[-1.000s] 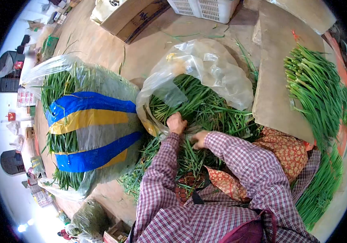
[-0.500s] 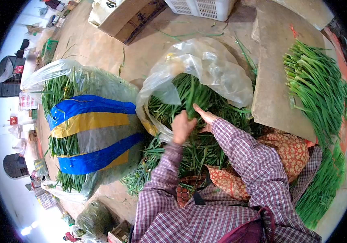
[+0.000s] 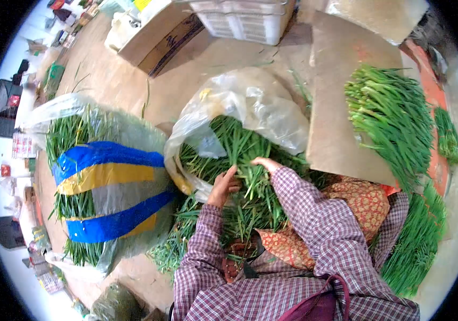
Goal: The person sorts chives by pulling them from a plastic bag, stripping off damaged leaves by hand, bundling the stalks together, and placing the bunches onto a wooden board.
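A clear plastic bag (image 3: 272, 125) lies on the floor, its mouth towards me, with long green leafy stalks (image 3: 239, 140), like garlic chives, inside and spilling out. At its mouth, my left hand (image 3: 224, 187) is at the left edge of the greens, thumb raised and fingers loosely apart. My right hand (image 3: 267, 163) reaches over the same greens from the right with fingers stretched out, touching the leaves. Some stalks stand between the two hands. More loose greens (image 3: 255, 214) lie below my hands, close to my lap.
A blue and yellow striped bag (image 3: 111, 182) packed with greens lies left. On the right, a neat pile of stalks (image 3: 386, 115) rests on a cardboard sheet (image 3: 333, 91), with further greens (image 3: 416, 241) below. A cardboard box (image 3: 159, 43) and white crate (image 3: 239, 21) stand at the back.
My left hand has loosened from its fist around a bunch of stalks and moved slightly down and left. The leaves between my hands have spread. The view has shifted.
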Demonstrator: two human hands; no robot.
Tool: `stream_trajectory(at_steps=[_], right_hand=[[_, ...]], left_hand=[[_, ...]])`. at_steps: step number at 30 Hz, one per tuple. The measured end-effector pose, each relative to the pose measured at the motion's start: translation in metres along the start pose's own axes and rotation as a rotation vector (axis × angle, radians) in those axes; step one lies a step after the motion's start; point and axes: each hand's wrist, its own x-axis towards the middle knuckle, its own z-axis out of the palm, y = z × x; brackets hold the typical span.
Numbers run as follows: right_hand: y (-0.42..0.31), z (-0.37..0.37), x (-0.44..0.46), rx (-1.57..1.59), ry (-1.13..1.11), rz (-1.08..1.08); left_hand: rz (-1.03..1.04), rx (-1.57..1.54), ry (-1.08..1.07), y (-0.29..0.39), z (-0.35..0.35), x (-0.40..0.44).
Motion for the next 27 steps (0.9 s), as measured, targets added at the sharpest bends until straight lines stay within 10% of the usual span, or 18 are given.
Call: stream_trajectory(at_steps=[3, 8, 27], right_hand=[[0.02, -0.017, 0.045, -0.181, -0.316, -0.323], [0.006, -0.009, 0.028, -0.217, 0.177, 0.022], [0.013, -0.009, 0.035, -0.381, 0.309, 0.02]], left_hand=[[-0.054, -0.037, -0.224, 0.008, 0.022, -0.001], [-0.075, -0.128, -0.118, 0.012, 0.042, 0.002], [-0.032, -0.124, -0.158, -0.009, 0.027, 0.023]])
